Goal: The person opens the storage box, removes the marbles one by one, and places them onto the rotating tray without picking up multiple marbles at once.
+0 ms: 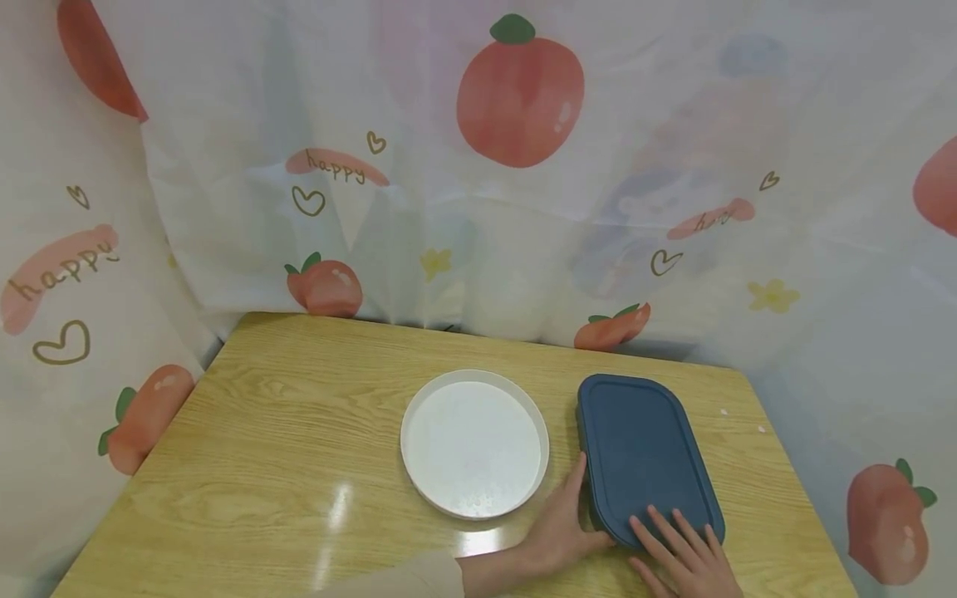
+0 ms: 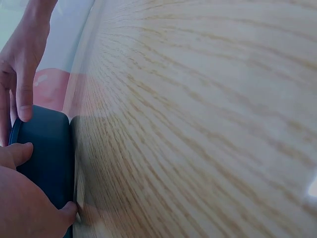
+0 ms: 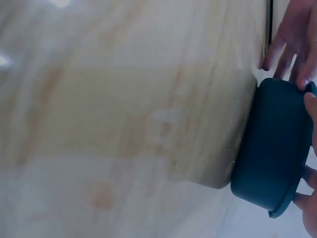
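Note:
A dark blue lidded box (image 1: 639,448), rectangular with rounded corners, lies on the wooden table at the right of the head view. My left hand (image 1: 557,527) is at its near left corner, fingers straight along the left side and thumb touching the front. On the near end of the lid rest the spread, straight fingers of my right hand (image 1: 691,565). The lid looks seated on the box, whose deep side wall (image 3: 270,144) shows in the right wrist view. Whatever the box contains is hidden.
A round, shallow white tray (image 1: 474,444) with a low rim stands left of the box, close to my left hand. Small white specks (image 1: 723,412) lie on the table (image 1: 299,432) beyond the box. A fruit-printed curtain (image 1: 463,216) hangs behind and beside the table.

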The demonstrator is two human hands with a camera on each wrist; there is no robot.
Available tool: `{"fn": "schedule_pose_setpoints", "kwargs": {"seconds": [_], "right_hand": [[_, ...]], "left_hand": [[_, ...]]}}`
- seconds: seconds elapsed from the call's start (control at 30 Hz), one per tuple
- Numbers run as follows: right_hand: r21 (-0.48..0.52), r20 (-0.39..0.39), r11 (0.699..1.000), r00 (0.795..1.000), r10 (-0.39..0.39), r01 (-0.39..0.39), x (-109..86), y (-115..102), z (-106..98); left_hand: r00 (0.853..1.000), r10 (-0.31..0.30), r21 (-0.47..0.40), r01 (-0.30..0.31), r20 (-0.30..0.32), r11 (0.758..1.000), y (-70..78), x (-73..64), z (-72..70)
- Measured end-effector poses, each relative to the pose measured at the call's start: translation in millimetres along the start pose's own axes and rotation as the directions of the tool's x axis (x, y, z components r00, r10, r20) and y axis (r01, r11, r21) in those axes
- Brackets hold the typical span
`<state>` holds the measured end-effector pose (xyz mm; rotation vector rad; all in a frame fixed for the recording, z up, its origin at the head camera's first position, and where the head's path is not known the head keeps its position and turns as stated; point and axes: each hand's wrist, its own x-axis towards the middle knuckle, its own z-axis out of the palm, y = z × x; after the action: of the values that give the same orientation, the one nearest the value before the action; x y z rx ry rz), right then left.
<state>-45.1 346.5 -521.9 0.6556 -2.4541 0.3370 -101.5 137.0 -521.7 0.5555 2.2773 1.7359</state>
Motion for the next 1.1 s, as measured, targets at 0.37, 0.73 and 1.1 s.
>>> {"fn": "schedule_pose_setpoints", "kwargs": {"seconds": [0.37, 0.73, 1.1], "right_hand": [[-0.023, 0.073, 0.999, 0.996, 0.05, -0.049, -1.1, -7, -4], [0.0, 0.051, 0.996, 0.994, 0.094, -0.094, -0.2, -9, -2], [0.006, 0.204, 0.971, 0.951, 0.233, -0.239, 6.5, -11, -8]], "left_hand": [[1.0, -0.004, -0.005, 0.004, -0.002, 1.0, -2.4, 0.8, 0.6], [1.0, -0.028, -0.001, 0.028, -0.005, 1.0, -1.1, 0.1, 3.1], [1.0, -0.024, -0.019, 0.024, 0.015, 1.0, 0.2, 0.6, 0.6]]}}
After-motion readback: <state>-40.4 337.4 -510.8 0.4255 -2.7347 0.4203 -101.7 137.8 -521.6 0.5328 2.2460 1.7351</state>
